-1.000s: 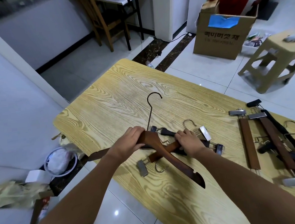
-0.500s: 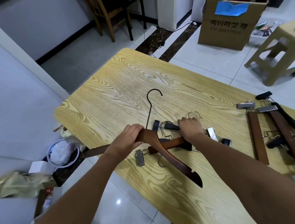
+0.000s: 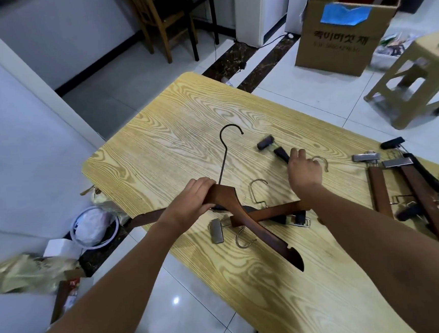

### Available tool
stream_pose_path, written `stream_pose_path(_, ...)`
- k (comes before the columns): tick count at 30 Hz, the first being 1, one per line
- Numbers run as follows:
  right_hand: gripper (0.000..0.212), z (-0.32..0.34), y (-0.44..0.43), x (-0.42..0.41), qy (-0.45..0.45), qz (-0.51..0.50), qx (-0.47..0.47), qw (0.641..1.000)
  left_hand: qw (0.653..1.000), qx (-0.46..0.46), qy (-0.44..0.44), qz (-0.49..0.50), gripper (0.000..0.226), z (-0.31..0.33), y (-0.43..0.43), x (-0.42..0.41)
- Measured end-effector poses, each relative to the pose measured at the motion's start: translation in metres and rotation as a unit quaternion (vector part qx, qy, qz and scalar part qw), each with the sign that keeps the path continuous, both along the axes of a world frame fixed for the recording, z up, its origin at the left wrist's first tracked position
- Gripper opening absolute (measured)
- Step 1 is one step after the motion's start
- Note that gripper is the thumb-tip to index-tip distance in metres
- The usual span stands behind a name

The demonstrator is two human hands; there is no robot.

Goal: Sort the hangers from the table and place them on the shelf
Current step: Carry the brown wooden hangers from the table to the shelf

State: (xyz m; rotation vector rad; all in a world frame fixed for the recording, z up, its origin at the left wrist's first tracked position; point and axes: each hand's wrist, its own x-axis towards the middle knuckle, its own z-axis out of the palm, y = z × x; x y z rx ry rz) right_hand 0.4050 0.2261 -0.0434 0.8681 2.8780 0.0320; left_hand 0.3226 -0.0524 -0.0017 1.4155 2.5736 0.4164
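My left hand (image 3: pixel 190 206) is shut on the neck of a dark wooden coat hanger (image 3: pixel 255 227) with a black hook, held just above the yellow wood-grain table (image 3: pixel 173 133). My right hand (image 3: pixel 304 172) grips a black clip hanger (image 3: pixel 272 147) with a silver hook and holds it raised over the table's middle. Under the coat hanger lies a brown wooden clip hanger (image 3: pixel 273 212) with metal clips. A group of several brown and black clip hangers (image 3: pixel 411 192) lies at the table's right. No shelf is in view.
A cardboard box (image 3: pixel 338 25) and a beige plastic stool (image 3: pixel 417 77) stand on the tiled floor beyond the table. A wooden chair (image 3: pixel 163 20) is at the back. A white bin (image 3: pixel 93 227) and bags lie on the floor at the left.
My right hand has pulled the black clip hanger out of the pile and carried it up and to the right. My left hand keeps its hold on the coat hanger.
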Motion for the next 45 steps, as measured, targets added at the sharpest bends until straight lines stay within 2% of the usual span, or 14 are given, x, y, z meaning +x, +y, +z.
stream_pose_path(2, 0.040, -0.008, -0.003, 0.006, 0.014, 0.068, -0.020, 0.997, 1.000, -0.001, 0.003, 0.000, 0.053, -0.001, 0.000, 0.000)
stream_pose_path(4, 0.040, -0.016, -0.013, 0.013, 0.024, 0.185, -0.060, 0.981, 1.000, -0.002, 0.005, -0.001, 0.053, -0.003, 0.001, 0.001)
stream_pose_path(6, 0.050, -0.021, -0.031, 0.023, -0.025, 0.264, -0.128, 0.956, 1.000, -0.001, 0.002, -0.001, 0.052, -0.003, 0.002, 0.002)
stream_pose_path(9, 0.057, -0.025, -0.055, 0.033, -0.102, 0.313, -0.125, 0.936, 1.000, 0.002, 0.000, -0.003, 0.053, -0.003, 0.003, 0.004)
stream_pose_path(12, 0.050, -0.026, -0.065, 0.035, -0.102, 0.286, -0.116, 0.946, 1.000, 0.005, 0.003, -0.001, 0.053, -0.001, 0.002, 0.004)
stream_pose_path(15, 0.034, -0.019, -0.066, 0.035, -0.089, 0.290, -0.072, 0.950, 1.000, 0.007, 0.009, 0.002, 0.053, 0.003, -0.001, 0.003)
stream_pose_path(21, 0.036, 0.004, -0.057, 0.030, -0.029, 0.272, -0.019, 0.962, 1.000, 0.022, 0.020, 0.004, 0.053, 0.024, -0.005, 0.004)
stream_pose_path(29, 0.031, 0.045, -0.043, 0.028, 0.042, 0.184, -0.045, 0.981, 0.994, 0.081, 0.070, 0.026, 0.053, 0.064, 0.000, 0.007)
stream_pose_path(32, 0.049, 0.057, -0.038, 0.030, 0.109, 0.102, -0.121, 0.981, 0.992, 0.090, 0.084, 0.025, 0.052, 0.073, -0.004, 0.009)
stream_pose_path(35, 0.067, 0.065, -0.036, 0.034, 0.209, 0.078, -0.262, 0.939, 0.991, 0.092, 0.091, 0.026, 0.052, 0.080, -0.010, 0.014)
stream_pose_path(37, 0.073, 0.066, -0.039, 0.038, 0.251, 0.078, -0.295, 0.919, 0.991, 0.094, 0.091, 0.026, 0.052, 0.082, -0.013, 0.019)
stream_pose_path(42, 0.031, 0.048, -0.050, 0.054, 0.265, -0.027, -0.383, 0.885, 0.992, 0.092, 0.085, 0.029, 0.052, 0.081, -0.022, 0.035)
stream_pose_path(45, 0.032, 0.029, -0.055, 0.070, 0.258, -0.072, -0.416, 0.869, 0.993, 0.081, 0.078, 0.036, 0.051, 0.073, -0.027, 0.047)
